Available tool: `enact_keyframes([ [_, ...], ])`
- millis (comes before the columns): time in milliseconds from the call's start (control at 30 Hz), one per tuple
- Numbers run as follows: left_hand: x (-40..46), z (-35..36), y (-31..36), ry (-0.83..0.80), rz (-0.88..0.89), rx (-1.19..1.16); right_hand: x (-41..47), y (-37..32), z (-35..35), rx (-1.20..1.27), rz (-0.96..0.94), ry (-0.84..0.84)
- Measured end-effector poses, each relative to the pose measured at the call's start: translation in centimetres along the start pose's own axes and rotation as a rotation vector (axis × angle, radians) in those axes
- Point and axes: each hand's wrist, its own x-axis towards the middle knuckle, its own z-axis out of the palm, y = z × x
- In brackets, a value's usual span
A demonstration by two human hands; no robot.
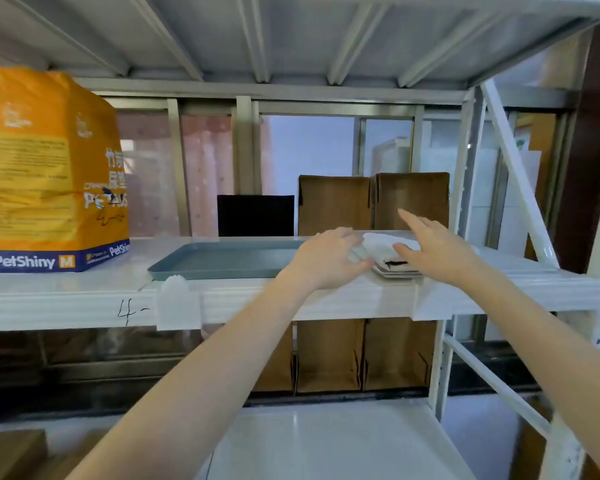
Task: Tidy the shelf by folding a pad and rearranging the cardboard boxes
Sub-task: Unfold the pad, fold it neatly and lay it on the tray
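Observation:
A folded white pad (381, 245) lies on a small stack of flat pads (397, 271) near the front edge of the white shelf (84, 289). My left hand (326, 259) grips the pad's left end, fingers curled around it. On the pad's right side rests my right hand (433, 249), flat with fingers spread. Two brown cardboard boxes (335, 204) (413, 199) stand upright side by side at the back of the shelf, behind my hands. More cardboard boxes (329, 355) stand on the level below.
A blue-grey tray (222, 259) lies left of my hands. A black box (255, 214) stands behind it. A large orange PetShiny bag (49, 168) fills the shelf's left end. White shelf braces (516, 174) run diagonally at the right. A white lower shelf (326, 441) is below.

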Motion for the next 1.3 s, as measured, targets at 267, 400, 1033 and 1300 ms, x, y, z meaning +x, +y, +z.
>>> enact_keyframes([
  [267,3.4,2.5,3.2,-0.072,0.006,-0.053,-0.5,2.4,0.1,0.012,0.050,-0.022],
  [400,3.9,2.7,4.1,-0.033,0.031,-0.076,-0.6,2.6,0.2,0.015,0.054,-0.022],
  [1033,-4.0,-5.1,-1.3,0.620,-0.317,-0.469,-4.2,-6.8,-2.5,0.333,-0.237,0.202],
  [1300,-10.2,-10.4,-3.2,0.839,-0.402,-0.533,-6.4,-12.3,-4.2,0.659,-0.332,0.067],
])
